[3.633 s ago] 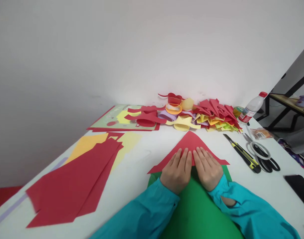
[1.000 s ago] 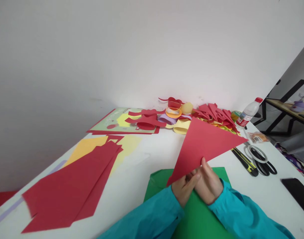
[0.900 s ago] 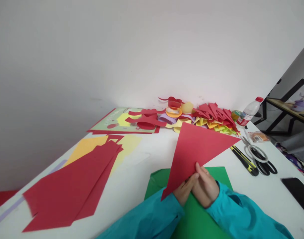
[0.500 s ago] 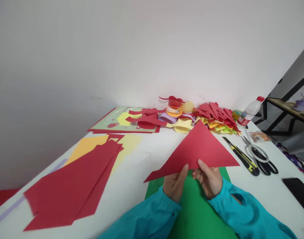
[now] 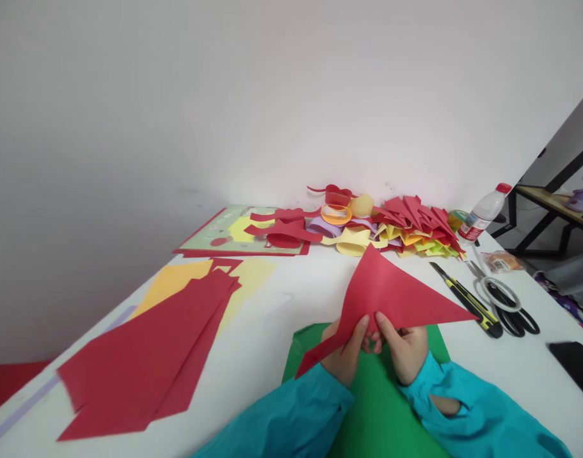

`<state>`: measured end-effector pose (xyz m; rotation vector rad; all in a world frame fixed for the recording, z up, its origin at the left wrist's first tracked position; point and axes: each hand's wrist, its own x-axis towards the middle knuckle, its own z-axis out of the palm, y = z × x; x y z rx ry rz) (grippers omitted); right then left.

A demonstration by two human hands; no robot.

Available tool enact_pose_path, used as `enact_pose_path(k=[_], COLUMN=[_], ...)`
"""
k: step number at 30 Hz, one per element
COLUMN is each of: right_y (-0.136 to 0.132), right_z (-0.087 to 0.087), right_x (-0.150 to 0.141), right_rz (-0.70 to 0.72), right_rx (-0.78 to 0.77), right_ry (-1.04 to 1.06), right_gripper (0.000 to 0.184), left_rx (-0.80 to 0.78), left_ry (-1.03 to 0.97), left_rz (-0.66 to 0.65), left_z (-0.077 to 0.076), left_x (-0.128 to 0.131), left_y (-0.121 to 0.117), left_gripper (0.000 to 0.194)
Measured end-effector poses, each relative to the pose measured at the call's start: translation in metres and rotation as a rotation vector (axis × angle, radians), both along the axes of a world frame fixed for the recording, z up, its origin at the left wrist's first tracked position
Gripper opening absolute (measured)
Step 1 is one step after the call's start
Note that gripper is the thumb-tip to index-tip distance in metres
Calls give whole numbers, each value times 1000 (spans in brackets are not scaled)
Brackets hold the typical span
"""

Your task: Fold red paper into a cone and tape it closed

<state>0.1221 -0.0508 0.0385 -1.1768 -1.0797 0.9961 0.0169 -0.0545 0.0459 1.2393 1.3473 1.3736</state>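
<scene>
Between my two hands is a red sheet of paper [image 5: 391, 292], folded to a triangle with its peak pointing away from me and a narrow tail at lower left. My left hand [image 5: 347, 350] pinches its lower edge near the middle, thumb on top. Right beside it, my right hand [image 5: 405, 350] grips the same edge, thumb on top and fingers curled underneath. The paper bends slightly at the thumbs. Below the hands lies a green sheet [image 5: 381, 407] on the white table. Part of each hand's fingers is hidden behind the paper.
Cut red sheets [image 5: 143, 356] lie at left over orange paper [image 5: 171, 280]. Paper crowns [image 5: 286, 232] and folded paper pieces [image 5: 415, 222] are along the wall. At right are a box cutter [image 5: 467, 302], scissors [image 5: 515, 318], a tape roll [image 5: 501, 294], a bottle [image 5: 484, 213] and a black flat object [image 5: 575, 369].
The hands have come closer together on the lower edge. The paper now bends up in the middle, its left tail drooping over my left hand and its peak shifted left.
</scene>
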Motion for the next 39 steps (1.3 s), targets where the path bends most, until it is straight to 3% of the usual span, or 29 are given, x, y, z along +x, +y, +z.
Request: enact_pose_path(k=[7,15,18,22,28,35,39], right_y=[1,5,8,9,7,6,7], right_z=[-4,-16,-17,-13,-4,-8,-9], right_x=[4,6,6,6,7,6,6], right_rz=[-3,32,8,0,28,119,100], right_rx=[0,-123,-167,-189,-168,-217,-211], right_ry=[42,210,257,241,277,220,184], right_gripper=[40,42,44,44,44,51,52], left_rx=[-207,-284,-243,-138,-200,-216,-178], left_ry=[-465,-642,-554,-299,-384,-156,-86], left_rz=[-90,-134,-190,-161,-101,-74,-59], left_z=[-4,-10,-12,-10,-4,-4,-6], left_x=[2,0,0,0,-2,-3,-5], left_y=[5,10,11,8,8,7,6], left_gripper=[49,60,61,38,38,35,35])
